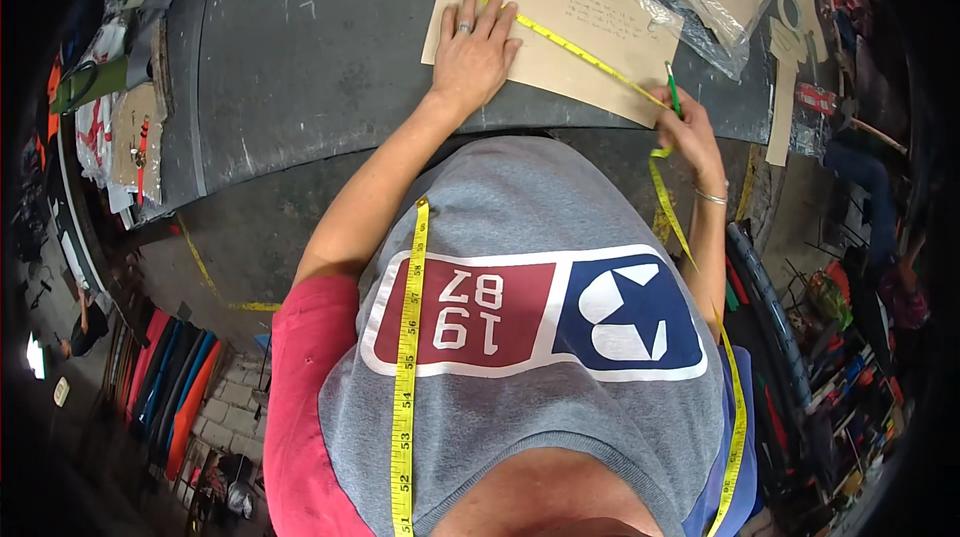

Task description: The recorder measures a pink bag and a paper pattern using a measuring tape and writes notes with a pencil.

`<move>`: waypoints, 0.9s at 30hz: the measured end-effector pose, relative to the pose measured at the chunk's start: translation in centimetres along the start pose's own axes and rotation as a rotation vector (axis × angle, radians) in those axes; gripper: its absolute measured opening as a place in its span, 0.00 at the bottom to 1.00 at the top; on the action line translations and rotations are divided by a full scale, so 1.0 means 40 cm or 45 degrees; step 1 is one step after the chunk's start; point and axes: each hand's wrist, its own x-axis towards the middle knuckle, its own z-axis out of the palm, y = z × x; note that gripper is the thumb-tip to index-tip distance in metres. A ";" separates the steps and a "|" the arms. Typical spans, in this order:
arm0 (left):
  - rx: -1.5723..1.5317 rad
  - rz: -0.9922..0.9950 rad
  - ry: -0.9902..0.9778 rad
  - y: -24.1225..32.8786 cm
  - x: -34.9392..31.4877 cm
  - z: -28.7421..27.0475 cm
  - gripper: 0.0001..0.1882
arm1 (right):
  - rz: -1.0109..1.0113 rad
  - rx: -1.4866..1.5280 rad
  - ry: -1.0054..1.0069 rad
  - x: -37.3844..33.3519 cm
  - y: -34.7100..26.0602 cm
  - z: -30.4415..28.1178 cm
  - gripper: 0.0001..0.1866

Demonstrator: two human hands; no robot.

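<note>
Coloured rolls (pixel 165 377), probably fabric, stand side by side at eight o'clock in your view, and a green strip (pixel 85 87) lies at ten. Between them and you spreads a dark, scuffed worktop (pixel 330 47). At twelve o'clock your left hand (pixel 472 57) lies flat, its fingers slightly spread across the yellow tape measure (pixel 575 55), close to the metal-tipped end. That end sits just beyond your fingertips, toward eleven. From there the tape's long axis runs from ten to four over a brown card sheet (pixel 560 92) bearing handwritten notes. At two o'clock your right hand (pixel 690 132) meets the sheet's near right corner; its bent fingers pinch the tape, with a green pencil (pixel 673 92), or perhaps a pen, poking up. Your left hand is nearer the tip; your right has the slack, which drops toward five past your forearm. Clear plastic (pixel 725 52) lies at one o'clock, and cluttered workshop goods fill the edge at four.
</note>
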 end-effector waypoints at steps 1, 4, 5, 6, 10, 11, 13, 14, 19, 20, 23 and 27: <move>-0.046 -0.031 -0.024 -0.006 -0.029 0.000 0.29 | 0.112 -0.015 -0.037 -0.007 -0.010 -0.026 0.13; -0.151 -0.106 -0.036 -0.015 -0.078 -0.017 0.29 | 0.221 -0.223 -0.116 -0.020 0.032 -0.103 0.16; -0.148 -0.113 -0.040 -0.013 -0.083 -0.020 0.29 | 0.174 -0.227 -0.119 -0.020 0.045 -0.122 0.15; -0.144 -0.133 -0.024 -0.010 -0.085 -0.022 0.29 | 0.175 -0.227 -0.126 -0.018 0.059 -0.140 0.15; -0.236 -0.218 0.029 -0.004 -0.088 -0.020 0.30 | 0.219 -0.101 -0.134 0.018 0.121 -0.187 0.09; -0.234 -0.218 0.025 -0.005 -0.090 -0.019 0.30 | 0.185 -0.147 -0.031 0.026 0.135 -0.189 0.09; -0.256 -0.199 0.016 -0.008 -0.092 -0.020 0.29 | 0.183 -0.211 0.113 0.039 0.152 -0.195 0.11; -0.257 -0.197 0.013 -0.007 -0.091 -0.021 0.29 | 0.186 -0.209 0.115 0.046 0.159 -0.193 0.11; -0.172 -0.205 -0.055 -0.005 -0.096 -0.020 0.29 | 0.174 -0.438 0.370 0.068 0.164 -0.173 0.09; -0.169 -0.205 -0.060 -0.004 -0.097 -0.019 0.29 | 0.130 -0.442 0.385 0.067 0.168 -0.172 0.09; -0.146 -0.189 -0.023 -0.003 -0.091 -0.017 0.29 | 0.134 -0.411 0.370 0.067 0.181 -0.181 0.08; -0.127 -0.188 -0.020 -0.007 -0.089 -0.017 0.29 | 0.145 -0.398 0.383 0.077 0.195 -0.184 0.08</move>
